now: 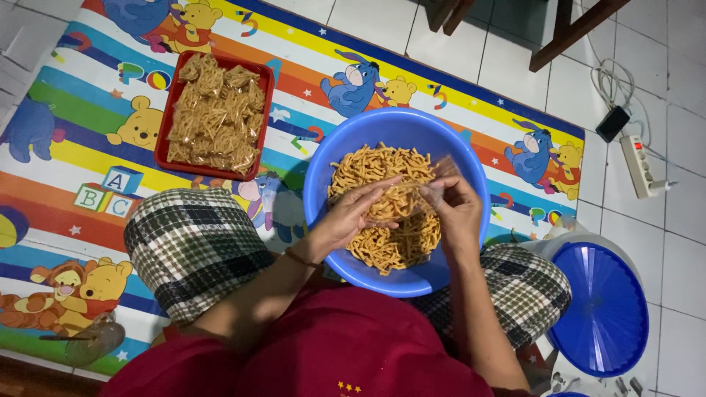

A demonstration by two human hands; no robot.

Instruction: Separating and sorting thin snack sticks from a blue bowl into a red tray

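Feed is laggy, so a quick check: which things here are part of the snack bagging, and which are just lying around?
In use:
left hand, scooping snack sticks
right hand, holding a clear bag
blue basin
red tray of filled packets

Lying about:
power strip
black adapter
blue-lidded bucket
cartoon mat

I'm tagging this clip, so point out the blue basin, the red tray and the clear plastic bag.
blue basin point(471, 158): head view, bare right rim.
red tray point(163, 140): head view, left edge.
clear plastic bag point(435, 182): head view, open top by the right hand point(456, 209).
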